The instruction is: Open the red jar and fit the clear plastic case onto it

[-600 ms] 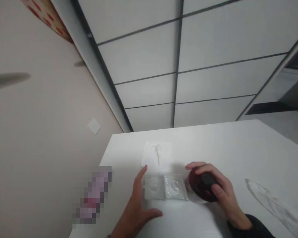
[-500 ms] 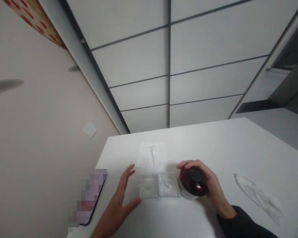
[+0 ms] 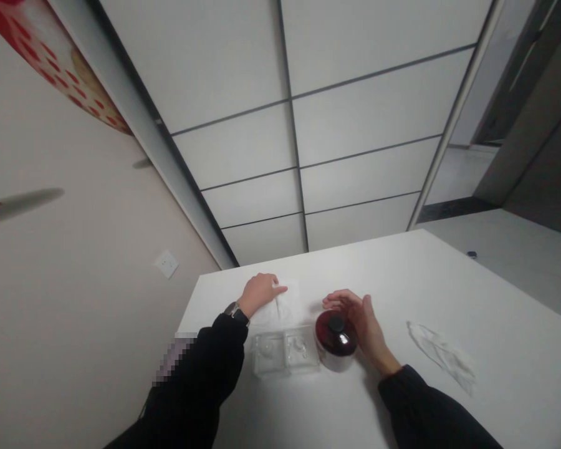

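"Which way's the jar [image 3: 334,358]?"
"Just one, upright, axis vertical, knob [image 3: 336,323] up; right hand [image 3: 361,318] wide beside it."
"Left hand [image 3: 260,293]?"
"Narrow, over one white sheet [image 3: 288,307], left of the jar and beyond; any grip, I can't tell."

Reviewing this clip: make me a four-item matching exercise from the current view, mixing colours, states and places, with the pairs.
1. Lid
2. Tray
3. Crumpled white item
4. Left hand

A. To the right of the right hand
B. At the white sheet
C. Dark red, with a black knob
D. Clear, in two sections

Pairs: 1-C, 2-D, 3-A, 4-B
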Demonstrator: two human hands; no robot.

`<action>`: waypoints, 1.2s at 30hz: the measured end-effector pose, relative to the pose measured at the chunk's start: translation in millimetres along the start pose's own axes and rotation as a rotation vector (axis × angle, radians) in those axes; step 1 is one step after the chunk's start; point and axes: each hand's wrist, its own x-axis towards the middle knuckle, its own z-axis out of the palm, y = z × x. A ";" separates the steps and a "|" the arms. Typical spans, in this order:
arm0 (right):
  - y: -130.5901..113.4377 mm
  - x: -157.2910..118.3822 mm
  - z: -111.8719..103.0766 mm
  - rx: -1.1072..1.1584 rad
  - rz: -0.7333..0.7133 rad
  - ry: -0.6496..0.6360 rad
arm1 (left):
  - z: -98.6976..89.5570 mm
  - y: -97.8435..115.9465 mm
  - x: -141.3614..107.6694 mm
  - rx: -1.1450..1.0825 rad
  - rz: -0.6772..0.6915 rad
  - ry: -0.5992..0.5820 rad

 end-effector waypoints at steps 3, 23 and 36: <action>2.2 3.9 -1.8 -0.018 -0.005 0.034 | -4.5 5.6 6.6 0.014 -0.007 0.000; 8.6 29.5 -18.3 -0.177 -0.015 0.087 | -6.9 38.5 -146.1 -0.229 0.411 0.470; 0.9 29.4 -10.9 -0.235 0.010 0.034 | -1.1 40.0 -147.5 0.017 0.390 0.330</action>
